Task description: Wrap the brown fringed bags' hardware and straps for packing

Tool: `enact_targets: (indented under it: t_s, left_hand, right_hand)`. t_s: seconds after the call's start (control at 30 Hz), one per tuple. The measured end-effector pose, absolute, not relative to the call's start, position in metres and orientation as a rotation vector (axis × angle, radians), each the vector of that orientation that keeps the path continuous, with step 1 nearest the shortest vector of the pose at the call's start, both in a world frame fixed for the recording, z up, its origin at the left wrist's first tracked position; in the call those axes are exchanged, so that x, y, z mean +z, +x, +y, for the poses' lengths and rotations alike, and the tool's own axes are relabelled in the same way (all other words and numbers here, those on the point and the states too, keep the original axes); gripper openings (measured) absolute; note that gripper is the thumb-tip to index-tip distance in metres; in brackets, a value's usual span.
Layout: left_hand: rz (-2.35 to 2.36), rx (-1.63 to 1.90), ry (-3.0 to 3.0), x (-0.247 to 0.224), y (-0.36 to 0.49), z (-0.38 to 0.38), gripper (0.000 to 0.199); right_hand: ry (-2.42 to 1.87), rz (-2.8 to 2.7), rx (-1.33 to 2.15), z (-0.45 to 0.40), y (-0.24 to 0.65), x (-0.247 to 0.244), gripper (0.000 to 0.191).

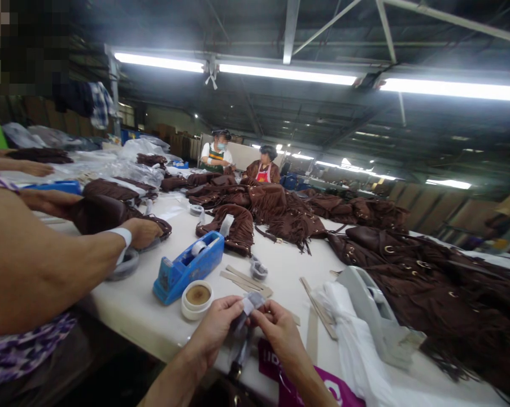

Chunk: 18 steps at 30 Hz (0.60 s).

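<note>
My left hand (216,327) and my right hand (280,330) meet at the front of the table. Between their fingertips they pinch a small piece of thin whitish-grey wrapping (252,302). A dark strap (243,347) in clear film hangs below it, with gold-coloured metal (236,370) at its lower end. How far the wrapping goes round the strap cannot be made out. Just left of my left hand stands a round white tub (190,311) with a brown centre. Under my right forearm lies a purple printed bag (337,390).
A blue tape dispenser (182,271) stands left; a grey one (375,316) stands right beside white plastic sheets (350,345). Flat beige strips (244,280) lie ahead. Brown fringed bags (407,288) cover the right and far table. A co-worker's arm (81,260) reaches in from the left.
</note>
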State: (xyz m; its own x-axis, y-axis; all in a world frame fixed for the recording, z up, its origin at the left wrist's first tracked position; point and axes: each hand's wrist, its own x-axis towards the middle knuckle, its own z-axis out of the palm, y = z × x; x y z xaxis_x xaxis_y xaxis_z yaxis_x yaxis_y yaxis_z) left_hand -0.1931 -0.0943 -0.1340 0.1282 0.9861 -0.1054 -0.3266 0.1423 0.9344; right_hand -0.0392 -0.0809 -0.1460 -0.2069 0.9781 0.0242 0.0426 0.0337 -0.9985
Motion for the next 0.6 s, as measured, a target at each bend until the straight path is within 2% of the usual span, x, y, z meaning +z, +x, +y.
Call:
enact_targets:
  t_s: [0.43,0.6]
  left_hand:
    - [0.974,1.214,1.048,-0.135,-0.187,-0.094,0.054]
    - [0.926,1.254,1.122,-0.138,-0.184,-0.094,0.05]
  right_hand:
    - [-1.076,-1.217,1.305,-0.083,-0.048,-0.159,0.036]
    - [-1.026,-1.174,1.283,-0.081,-0.048,-0.163,0.037]
